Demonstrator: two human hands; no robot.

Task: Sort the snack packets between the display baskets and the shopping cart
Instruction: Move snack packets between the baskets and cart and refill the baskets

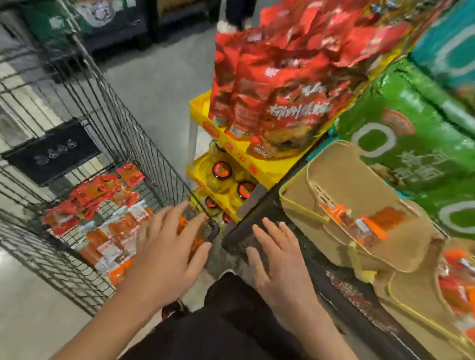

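Head view, blurred. Left hand [166, 248] spread flat, holding nothing, over near corner of shopping cart [71, 111] — snack packets [102, 219] heaped on cart floor just left of fingers. Right hand [278, 259] also open, empty, over dark shelf edge [344, 294]. Right of it: tan display basket [331, 183] with few orange packets [362, 223]; second basket [421, 308] nearer, more packets inside. Beyond hands — yellow rack [249, 163], red bags [279, 96], jars [222, 170]. Green sacks [409, 129] behind baskets.

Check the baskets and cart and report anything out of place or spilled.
Nothing stands out. Snack packets lie loose in the shopping cart, a few sit in the tan display basket, and both hands are open, holding nothing.
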